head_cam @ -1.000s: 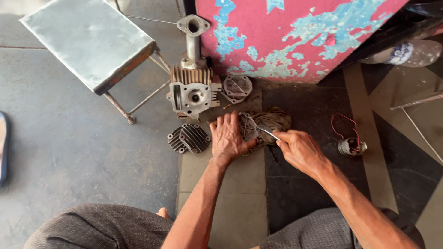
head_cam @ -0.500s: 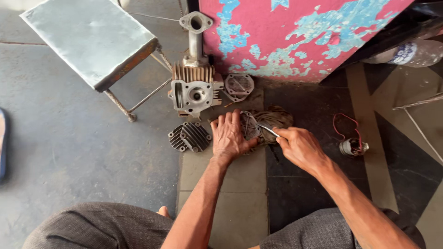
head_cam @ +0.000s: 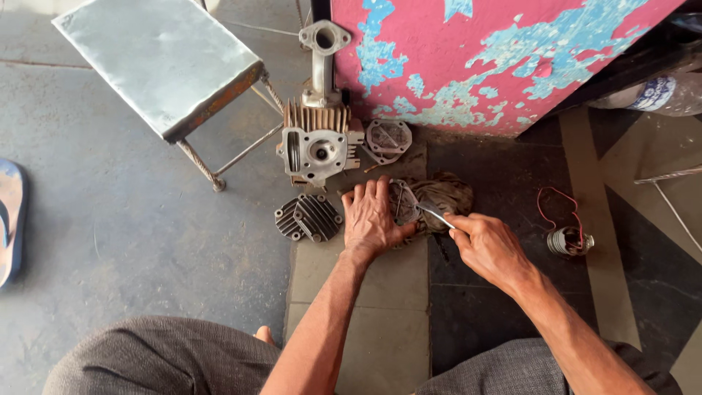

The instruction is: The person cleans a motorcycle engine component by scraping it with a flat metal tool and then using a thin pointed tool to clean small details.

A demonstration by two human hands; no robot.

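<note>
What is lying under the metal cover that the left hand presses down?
A crumpled brown rag lies under the metal cover, spreading to its right. The left hand hides the cover's left part, so what is beneath there cannot be seen.
</note>
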